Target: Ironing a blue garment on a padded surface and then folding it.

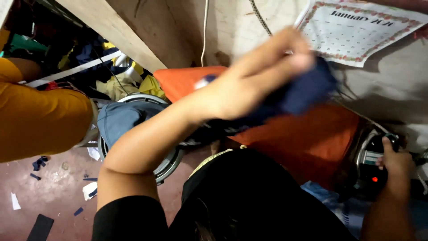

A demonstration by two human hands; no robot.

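Note:
My left hand (254, 85) is raised and blurred with motion, shut on a dark blue cloth (310, 89) that it holds over an orange padded surface (312, 143). At the right edge of that surface, my right hand (396, 166) grips the handle of a black iron (372, 163), which shows a small red light. The iron's base is partly hidden by my hand and by shadow. My black garment fills the lower middle of the view.
Another person in a yellow garment (40, 120) sits at the left. A round metal-rimmed stand (167, 165) carries a grey-blue cloth (122, 118). Behind it lies a clothes pile (111, 76). Fabric scraps (40, 163) dot the reddish floor. A calendar (361, 31) hangs on the wall.

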